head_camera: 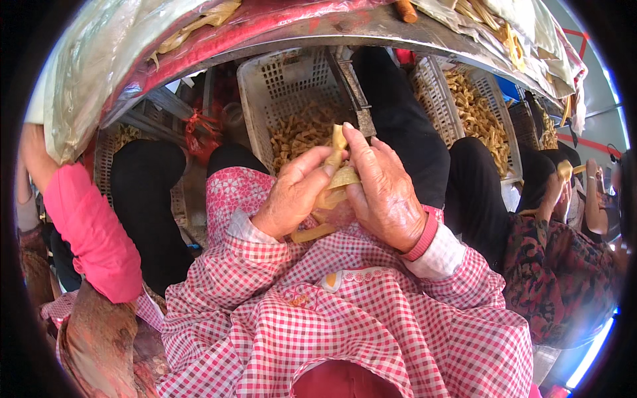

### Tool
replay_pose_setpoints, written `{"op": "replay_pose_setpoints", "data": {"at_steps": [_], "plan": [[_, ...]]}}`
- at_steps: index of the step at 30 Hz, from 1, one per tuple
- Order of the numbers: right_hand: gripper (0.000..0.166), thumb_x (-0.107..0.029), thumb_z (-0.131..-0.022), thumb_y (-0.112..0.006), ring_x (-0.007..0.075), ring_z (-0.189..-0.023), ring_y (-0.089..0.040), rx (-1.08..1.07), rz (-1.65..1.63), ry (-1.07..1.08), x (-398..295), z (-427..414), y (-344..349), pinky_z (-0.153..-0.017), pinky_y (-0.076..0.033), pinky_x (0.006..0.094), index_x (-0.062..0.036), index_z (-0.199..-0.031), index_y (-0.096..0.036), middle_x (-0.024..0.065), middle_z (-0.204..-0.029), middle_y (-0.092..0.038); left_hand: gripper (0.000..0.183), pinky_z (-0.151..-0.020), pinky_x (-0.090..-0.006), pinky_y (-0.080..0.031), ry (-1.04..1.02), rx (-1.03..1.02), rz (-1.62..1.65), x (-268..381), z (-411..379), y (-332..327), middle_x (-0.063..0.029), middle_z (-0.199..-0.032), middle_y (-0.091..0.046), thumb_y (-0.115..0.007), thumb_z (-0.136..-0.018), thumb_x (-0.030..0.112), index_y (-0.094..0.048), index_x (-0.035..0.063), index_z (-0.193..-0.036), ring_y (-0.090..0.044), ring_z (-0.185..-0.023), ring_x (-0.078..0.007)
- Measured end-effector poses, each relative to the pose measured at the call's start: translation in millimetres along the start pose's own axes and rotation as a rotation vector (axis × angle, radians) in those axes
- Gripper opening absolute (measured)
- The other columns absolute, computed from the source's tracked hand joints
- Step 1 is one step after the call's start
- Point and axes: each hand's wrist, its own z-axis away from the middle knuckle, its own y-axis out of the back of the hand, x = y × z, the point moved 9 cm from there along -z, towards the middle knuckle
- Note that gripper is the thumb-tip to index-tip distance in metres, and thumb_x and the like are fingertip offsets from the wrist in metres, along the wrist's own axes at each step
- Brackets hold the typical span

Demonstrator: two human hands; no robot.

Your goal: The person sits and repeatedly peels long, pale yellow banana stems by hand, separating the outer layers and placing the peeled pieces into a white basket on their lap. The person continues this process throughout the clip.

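Above my lap, both hands hold a soft, pale yellow food strip [338, 191], perhaps tofu skin. Its upper end is bunched into a narrow roll between my fingers, and a loose tail hangs down toward the checked apron [348, 308]. My left hand [296, 194] pinches the roll from the left with thumb and fingers. On the other side, my right hand [385, 189] has its index finger at the roll's tip and its thumb against the strip's wide fold. Just beyond my hands, a white plastic crate [249, 94] holds many small yellow-brown knotted pieces [303, 129].
A table edge [338, 37] with plastic sheeting [84, 69] curves overhead. A metal bar [356, 94] juts down beside the crate. Another crate [505, 124] of knotted pieces stands right. Co-workers sit close: a pink sleeve [94, 234] at left, hands with a strip [562, 171] at right.
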Motion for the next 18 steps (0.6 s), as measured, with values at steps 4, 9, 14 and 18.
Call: {"op": "replay_pose_setpoints", "data": {"at_steps": [4,9,14,18], "plan": [[0.041,0.002,-0.074,-0.06,0.04,-0.088,-0.061,-0.122,0.066,0.022,-5.5,4.6,0.3,-0.082,-0.051,0.0444,0.0043,-0.115,-0.055,0.0213,-0.096,-0.062,0.03,-0.079,-0.0274,-0.049,-0.027,-0.118,-0.401,20.9,3.6,-11.4,-0.0076,-0.102,-0.064,-0.059,-0.091,0.016,-0.059,-0.0014,-0.116,-0.06,-0.09,-0.0108],[0.028,0.004,-0.079,-0.056,0.0404,-0.084,-0.064,-0.229,-0.1,-0.129,16.9,17.2,-11.0,-0.071,-0.053,0.0421,0.0008,-0.108,-0.058,0.0224,-0.091,-0.063,0.029,-0.06,-0.0236,-0.044,-0.489,0.061,-0.967,49.4,16.8,-18.2,-0.0018,-0.084,-0.063,-0.069,-0.083,0.007,-0.062,-0.0018,-0.109,-0.054,-0.067,-0.009],[0.025,0.002,-0.08,-0.06,0.0385,-0.082,-0.065,-0.094,-0.165,-0.093,23.4,13.3,-13.8,-0.069,-0.053,0.0398,0.0004,-0.105,-0.058,0.0202,-0.091,-0.064,0.029,-0.05,-0.0182,-0.034,0.164,-0.168,0.331,-7.1,13.3,-16.3,-0.0036,-0.083,-0.064,-0.058,-0.096,0.022,-0.065,-0.0027,-0.108,-0.045,-0.058,-0.0025],[0.025,-0.006,-0.076,-0.069,0.0374,-0.077,-0.064,-0.129,-0.111,-0.086,29.0,15.4,-19.0,-0.064,-0.052,0.0413,0.0006,-0.096,-0.058,0.0179,-0.083,-0.061,0.03,-0.049,-0.0143,-0.034,0.055,0.039,0.211,-10.8,2.2,6.8,-0.0038,-0.084,-0.064,-0.061,-0.095,0.026,-0.061,-0.0015,-0.108,-0.047,-0.058,-0.002]]}}
